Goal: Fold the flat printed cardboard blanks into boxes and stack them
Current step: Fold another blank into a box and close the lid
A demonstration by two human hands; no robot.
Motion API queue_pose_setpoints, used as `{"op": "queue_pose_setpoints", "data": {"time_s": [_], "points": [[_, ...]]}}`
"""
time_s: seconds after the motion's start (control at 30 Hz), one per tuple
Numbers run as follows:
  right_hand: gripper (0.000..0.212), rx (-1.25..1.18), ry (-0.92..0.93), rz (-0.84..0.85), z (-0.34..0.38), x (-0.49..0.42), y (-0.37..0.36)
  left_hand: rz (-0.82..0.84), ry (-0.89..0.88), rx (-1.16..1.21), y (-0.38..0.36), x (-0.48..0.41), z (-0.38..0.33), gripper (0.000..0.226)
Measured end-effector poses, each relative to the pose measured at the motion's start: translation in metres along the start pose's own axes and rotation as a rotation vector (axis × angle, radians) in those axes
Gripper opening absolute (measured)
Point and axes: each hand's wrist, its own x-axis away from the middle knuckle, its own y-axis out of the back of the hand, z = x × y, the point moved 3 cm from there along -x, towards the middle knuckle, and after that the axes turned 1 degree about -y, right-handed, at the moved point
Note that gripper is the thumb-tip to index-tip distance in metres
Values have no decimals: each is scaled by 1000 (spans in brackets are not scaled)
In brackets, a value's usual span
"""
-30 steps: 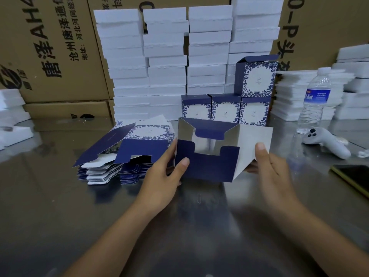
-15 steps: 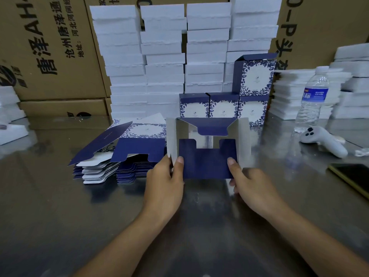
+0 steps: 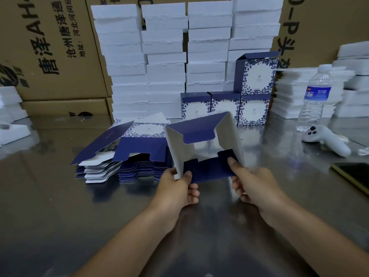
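Pinching the lower left corner of the half-folded box [image 3: 201,170] with the left hand [image 3: 175,188]: thumb on the navy front flap, other fingers curled underneath. Gripping the lower right part with the right hand [image 3: 257,184] in a similar way, thumb pressed flat on the same navy flap, other fingers curled below the box. Holding this box just above the metal table [image 3: 60,196], a little tilted, its open end toward the camera, with two grey side flaps spread out at left and right and notched navy flaps at top and bottom.

Just to the left of the box, on the table, a pile of flat blanks [image 3: 135,154], with the top blanks partly lifted. Behind the box, four finished boxes [image 3: 253,110]: three in a row on the table, one more on top of the right one. Farther back, tall stacks of white foam pieces [image 3: 165,72] against brown cartons [image 3: 50,56] with printed characters.

At the right side of the table, an upright water bottle [image 3: 316,96], a white controller [image 3: 329,141] lying near it, and a dark phone [image 3: 355,174] close to the picture edge.
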Motion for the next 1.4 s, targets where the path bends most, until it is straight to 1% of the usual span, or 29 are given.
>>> {"op": "queue_pose_setpoints", "data": {"time_s": [0.1,0.17,0.37,0.5,0.57,0.67,0.8,0.9,1.07,1.13,1.27,1.4], "points": [[38,-18,-64,99,0,5,-6,-8,-6,12,0,1,0,36],[35,-17,-85,136,-1,7,-7,-8,-28,5,0,0,0,35],[33,-70,-108,124,-1,8,-5,91,-44,88,-8,2,-2,43],[34,-100,-92,98,0,10,-10,77,-53,111,-9,1,0,39],[33,-122,-112,152,1,14,-13,78,-65,102,-8,2,0,37],[30,-126,-137,244,-1,20,-17,86,-69,96,-10,5,1,41],[31,-163,-166,243,0,19,-15,120,-32,148,-12,5,1,46],[31,-182,-180,246,0,19,-15,171,-25,139,-14,8,0,54],[35,-186,-183,263,-1,21,-20,152,-20,161,-12,7,1,63],[36,-196,-201,296,-2,23,-22,150,-21,164,-12,6,1,62],[29,-241,-234,321,-3,22,-21,164,-24,145,-12,6,3,55],[32,-242,-253,334,-5,19,-21,169,-30,127,-12,4,4,53]]}}
